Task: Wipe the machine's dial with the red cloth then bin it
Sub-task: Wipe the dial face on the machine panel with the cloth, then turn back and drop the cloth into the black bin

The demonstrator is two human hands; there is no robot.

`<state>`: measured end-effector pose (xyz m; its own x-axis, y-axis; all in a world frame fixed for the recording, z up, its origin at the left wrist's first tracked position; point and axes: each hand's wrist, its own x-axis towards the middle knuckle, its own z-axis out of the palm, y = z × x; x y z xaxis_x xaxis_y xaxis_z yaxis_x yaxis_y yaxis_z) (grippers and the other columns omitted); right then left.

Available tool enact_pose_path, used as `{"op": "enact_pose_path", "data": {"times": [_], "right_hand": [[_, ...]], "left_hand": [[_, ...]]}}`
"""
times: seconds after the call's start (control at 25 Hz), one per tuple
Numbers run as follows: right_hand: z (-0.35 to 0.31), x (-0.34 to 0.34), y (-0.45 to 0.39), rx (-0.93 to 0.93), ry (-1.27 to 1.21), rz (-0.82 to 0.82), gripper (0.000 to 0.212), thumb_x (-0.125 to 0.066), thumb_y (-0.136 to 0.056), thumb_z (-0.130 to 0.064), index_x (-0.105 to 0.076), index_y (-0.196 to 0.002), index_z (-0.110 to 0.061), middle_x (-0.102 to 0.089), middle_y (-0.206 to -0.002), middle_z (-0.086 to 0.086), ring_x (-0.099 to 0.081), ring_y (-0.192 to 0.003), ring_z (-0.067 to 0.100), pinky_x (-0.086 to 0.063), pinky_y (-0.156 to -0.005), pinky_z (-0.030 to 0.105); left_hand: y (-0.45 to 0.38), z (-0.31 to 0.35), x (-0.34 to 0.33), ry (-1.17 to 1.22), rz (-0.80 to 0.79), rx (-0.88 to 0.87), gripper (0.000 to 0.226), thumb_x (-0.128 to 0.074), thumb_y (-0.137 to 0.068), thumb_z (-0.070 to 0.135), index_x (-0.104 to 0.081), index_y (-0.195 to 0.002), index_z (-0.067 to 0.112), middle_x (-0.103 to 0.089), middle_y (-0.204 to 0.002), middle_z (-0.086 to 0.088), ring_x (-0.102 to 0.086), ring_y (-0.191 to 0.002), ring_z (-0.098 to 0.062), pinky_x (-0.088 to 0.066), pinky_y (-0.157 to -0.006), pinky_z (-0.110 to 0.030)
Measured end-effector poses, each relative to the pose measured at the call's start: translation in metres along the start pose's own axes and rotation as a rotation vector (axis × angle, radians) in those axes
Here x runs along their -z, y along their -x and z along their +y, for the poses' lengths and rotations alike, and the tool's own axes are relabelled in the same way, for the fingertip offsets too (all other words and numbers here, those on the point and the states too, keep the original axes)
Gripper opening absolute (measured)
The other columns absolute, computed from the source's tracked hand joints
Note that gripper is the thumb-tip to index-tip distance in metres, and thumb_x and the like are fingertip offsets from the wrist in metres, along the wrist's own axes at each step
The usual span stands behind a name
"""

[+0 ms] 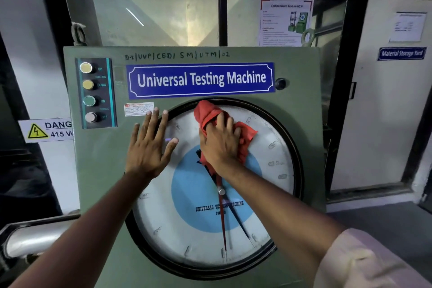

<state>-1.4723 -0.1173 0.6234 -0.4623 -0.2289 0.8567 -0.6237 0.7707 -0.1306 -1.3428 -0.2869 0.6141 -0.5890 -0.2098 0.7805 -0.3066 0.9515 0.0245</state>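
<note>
Behind a black-framed window with a taped paper poster (285, 21), a pale wall and a door fill the room, and the flat green-painted machine (297, 91) stands close in front, its right edge leaving open floor beside it. Most of its face is taken by the round, black-rimmed, glass-smooth dial (264, 194), under a blue nameplate (201, 80) and beside a strip of round push buttons (90, 92). A left hand (149, 147) lies flat with fingers spread, holding nothing, across the dial's upper-left rim, while the right hand (221, 145) is closed around the crumpled red cloth (208, 112), pressing it to the dial's upper part.
</note>
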Motion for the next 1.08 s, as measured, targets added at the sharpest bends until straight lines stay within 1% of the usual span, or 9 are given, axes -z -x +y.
{"op": "enact_pose_path", "data": {"times": [0.2,0.32,0.4,0.52,0.64,0.76,0.88,0.96,1.08], "right_hand": [[-0.003,0.007,-0.005,0.235,0.029,-0.075,0.027,-0.063,-0.093,-0.046,-0.072,-0.104,-0.024,-0.056,-0.125,0.008,-0.054,-0.111,0.033,-0.047,-0.085,0.049],[0.004,0.013,-0.010,0.155,-0.046,-0.054,0.037,-0.050,-0.099,-0.047,-0.071,-0.106,-0.018,-0.057,-0.122,0.010,-0.056,-0.109,0.032,-0.048,-0.086,0.048],[0.008,0.020,-0.013,0.059,-0.112,-0.027,0.046,-0.043,-0.100,-0.050,-0.072,-0.099,-0.015,-0.059,-0.116,0.010,-0.056,-0.106,0.033,-0.047,-0.087,0.048],[0.014,0.034,-0.012,0.074,-0.121,0.018,0.052,-0.039,-0.099,-0.054,-0.073,-0.092,-0.015,-0.062,-0.112,0.010,-0.055,-0.104,0.033,-0.042,-0.089,0.050],[0.005,0.055,-0.004,0.120,-0.234,-0.014,0.052,-0.040,-0.101,-0.054,-0.072,-0.101,-0.014,-0.062,-0.120,0.013,-0.053,-0.110,0.034,-0.038,-0.096,0.053],[-0.025,0.069,0.012,0.166,-0.510,-0.195,0.057,-0.042,-0.103,-0.053,-0.068,-0.120,-0.006,-0.052,-0.142,0.021,-0.053,-0.120,0.043,-0.043,-0.102,0.053],[-0.076,0.079,0.038,0.117,-0.944,-0.385,0.061,-0.046,-0.104,-0.046,-0.046,-0.153,-0.010,-0.040,-0.160,0.017,-0.050,-0.136,0.037,-0.043,-0.112,0.045],[-0.121,0.093,0.069,0.156,-1.150,-0.498,0.059,-0.052,-0.106,-0.033,-0.037,-0.160,-0.014,-0.043,-0.161,0.013,-0.047,-0.143,0.029,-0.038,-0.118,0.039],[-0.192,0.111,0.128,0.300,-1.192,-0.720,0.055,-0.056,-0.105,-0.023,-0.042,-0.156,-0.005,-0.048,-0.156,0.018,-0.048,-0.144,0.031,-0.035,-0.121,0.035]], "left_hand": [[0.002,0.004,0.003,0.010,-0.035,0.022,0.075,-0.025,-0.104,0.062,-0.001,-0.167,0.031,-0.001,-0.176,0.001,-0.003,-0.162,-0.020,-0.012,-0.129,-0.051],[0.003,0.006,0.015,-0.005,-0.066,0.028,0.074,-0.024,-0.104,0.062,-0.003,-0.167,0.031,-0.003,-0.176,0.002,-0.005,-0.162,-0.020,-0.013,-0.129,-0.053],[0.005,0.007,0.026,-0.039,-0.078,0.036,0.074,-0.024,-0.104,0.062,-0.004,-0.167,0.030,-0.002,-0.176,0.002,-0.005,-0.162,-0.020,-0.012,-0.129,-0.053],[0.009,0.010,0.048,-0.076,-0.089,0.080,0.075,-0.025,-0.103,0.062,-0.007,-0.168,0.028,-0.004,-0.176,0.000,-0.005,-0.162,-0.023,-0.009,-0.129,-0.053],[0.023,0.014,0.081,-0.119,-0.079,0.126,0.077,-0.018,-0.101,0.065,-0.009,-0.168,0.027,-0.006,-0.176,-0.002,-0.005,-0.162,-0.024,-0.008,-0.129,-0.052],[0.054,0.011,0.120,-0.211,-0.077,0.177,0.076,-0.019,-0.103,0.066,-0.006,-0.168,0.029,-0.002,-0.176,-0.001,-0.005,-0.162,-0.025,-0.008,-0.129,-0.051],[0.106,0.000,0.164,-0.329,-0.104,0.262,0.075,-0.022,-0.104,0.065,-0.010,-0.167,0.028,-0.002,-0.176,-0.001,-0.007,-0.162,-0.024,-0.009,-0.129,-0.052],[0.156,-0.014,0.202,-0.407,-0.130,0.341,0.075,-0.023,-0.103,0.065,-0.014,-0.167,0.027,-0.006,-0.176,0.000,-0.010,-0.162,-0.024,-0.011,-0.129,-0.051],[0.240,-0.040,0.267,-0.526,-0.182,0.463,0.075,-0.026,-0.102,0.065,-0.017,-0.167,0.027,-0.009,-0.176,-0.001,-0.012,-0.162,-0.024,-0.012,-0.128,-0.052]]}}
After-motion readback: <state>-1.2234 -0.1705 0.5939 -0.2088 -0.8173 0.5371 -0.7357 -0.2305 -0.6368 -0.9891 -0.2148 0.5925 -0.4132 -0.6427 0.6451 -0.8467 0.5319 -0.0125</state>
